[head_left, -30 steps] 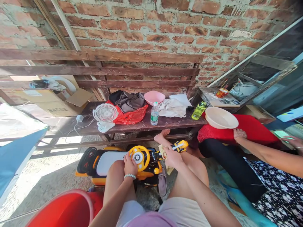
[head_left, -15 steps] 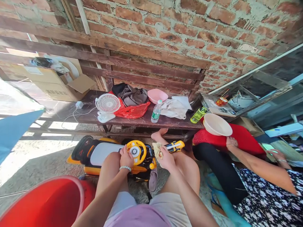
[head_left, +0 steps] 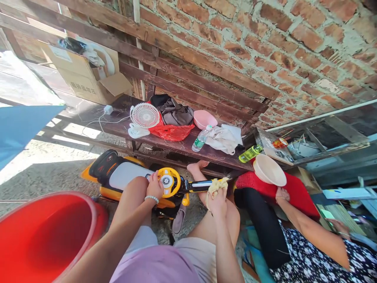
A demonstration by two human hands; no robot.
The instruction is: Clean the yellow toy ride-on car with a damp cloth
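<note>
Yellow plastic steering wheel and an orange, black and white ride-on toy car sit at the centre of the view, the car on gritty ground just below the near edge of a dark wooden table. The left hand, a white bead bracelet at its wrist, curls its fingers over the wheel's rim and holds it. The right hand is closed around a pale, crumpled wad at the end of a slim yellow-and-black bar running out from the wheel. The wad looks like soft cloth, though from this angle it is hard to be sure, and the fingers hide much of it. The toy looks scuffless and bright, its white seat clean. If the right hand's grip slackens, the loose wad could drop onto the grit, and a hard push on the wheel could roll the car against the grey slipper beside it. A wide red plastic tub stands at the lower left. Another person's hand rests by a red cushion to the right, under a cream basin. A small white fan and a water bottle stand on the table near its far edge.
</note>
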